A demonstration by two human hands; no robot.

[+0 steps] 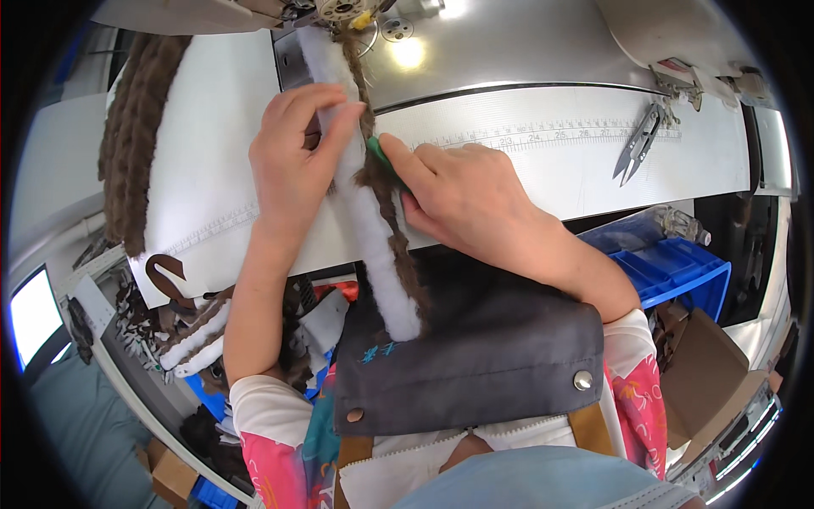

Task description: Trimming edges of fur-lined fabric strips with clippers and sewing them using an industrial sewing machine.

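A long strip of white and brown fur point(377, 254) runs from under the sewing machine head point(343, 12) toward me, its near end lying on the dark apron over my lap. My left hand point(292, 144) is on the white side, thumb and fingers closed on the strip just below the machine. At the brown edge, my right hand point(475, 187) is closed around a small green tool point(379, 153), its index finger stretched along it. Most of that tool is hidden by the fingers, so its kind does not show. The tool touches the fur where white meets brown.
Thread snips point(640, 146) lie at the right of the white ruled table point(543, 170). Brown fur strips point(140, 136) hang at the left, near a curled brown strap point(165, 280). A blue crate point(678, 270), a plastic bottle point(678, 225) and a cardboard box point(708, 365) stand lower right.
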